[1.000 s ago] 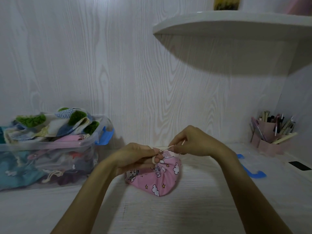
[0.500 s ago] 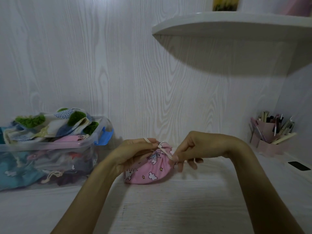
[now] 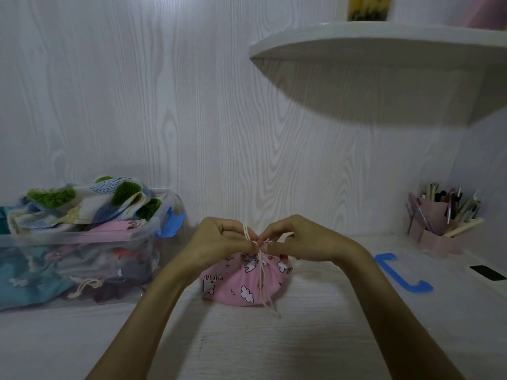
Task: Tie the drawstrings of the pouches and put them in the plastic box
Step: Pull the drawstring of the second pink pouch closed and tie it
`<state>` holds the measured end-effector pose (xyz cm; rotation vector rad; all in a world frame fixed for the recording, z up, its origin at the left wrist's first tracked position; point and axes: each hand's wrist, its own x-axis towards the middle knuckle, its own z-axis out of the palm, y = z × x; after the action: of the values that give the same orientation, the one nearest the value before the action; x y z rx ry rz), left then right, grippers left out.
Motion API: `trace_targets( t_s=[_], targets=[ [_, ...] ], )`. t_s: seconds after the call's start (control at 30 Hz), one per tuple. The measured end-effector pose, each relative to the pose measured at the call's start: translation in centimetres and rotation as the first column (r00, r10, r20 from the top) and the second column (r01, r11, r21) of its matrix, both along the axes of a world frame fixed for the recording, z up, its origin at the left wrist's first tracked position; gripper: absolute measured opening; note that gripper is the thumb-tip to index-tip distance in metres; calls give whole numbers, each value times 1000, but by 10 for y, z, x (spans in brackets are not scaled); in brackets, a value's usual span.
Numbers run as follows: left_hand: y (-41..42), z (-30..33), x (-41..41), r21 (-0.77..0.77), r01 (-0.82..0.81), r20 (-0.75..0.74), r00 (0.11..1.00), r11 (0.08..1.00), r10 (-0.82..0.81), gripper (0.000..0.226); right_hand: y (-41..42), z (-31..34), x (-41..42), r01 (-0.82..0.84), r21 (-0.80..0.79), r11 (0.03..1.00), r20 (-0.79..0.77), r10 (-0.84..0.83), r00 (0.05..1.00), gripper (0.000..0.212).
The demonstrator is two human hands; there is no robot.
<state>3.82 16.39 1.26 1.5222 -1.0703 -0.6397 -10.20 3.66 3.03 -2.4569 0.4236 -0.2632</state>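
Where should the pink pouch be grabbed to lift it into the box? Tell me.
Probably the gathered neck of the pink pouch, from above. The cord cinches it there into a narrow bunch under both hands, while the body below is wide, soft and resting on the desk.

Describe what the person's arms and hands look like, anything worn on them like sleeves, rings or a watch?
Both forearms are bare to the frame edge, with no sleeves in view. The left hand and right hand show no gloves, rings, watch or bracelets. Nails are too small to judge.

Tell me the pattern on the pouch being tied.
Pink pouch with white clouds, small yellow stars and white cartoon animals, seen in the head view.
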Motion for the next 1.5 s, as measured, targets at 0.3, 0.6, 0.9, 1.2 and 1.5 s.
trace_targets(
  t_s=[0.3,0.6,0.9,1.2,1.5],
  targets=[
    [-3,-1,0,-222,-252,148,946,942,288,25,9,0,8,43,7,999,106,-43,993,19],
    [-2,-10,2,-342,-338,376,806,877,457,12,14,1,8,100,265,959,83,-126,989,28],
    [-4,-11,10,-270,-189,376,882,944,284,11,9,-1,5,96,320,943,227,-175,958,19],
    [-6,-6,19,-115,-316,235,913,942,335,17,-1,5,0,289,-237,928,152,-258,954,19],
    [-6,-14,24,101,-245,351,915,964,196,12,-1,3,6,146,-205,968,-219,-190,957,17]
  ],
)
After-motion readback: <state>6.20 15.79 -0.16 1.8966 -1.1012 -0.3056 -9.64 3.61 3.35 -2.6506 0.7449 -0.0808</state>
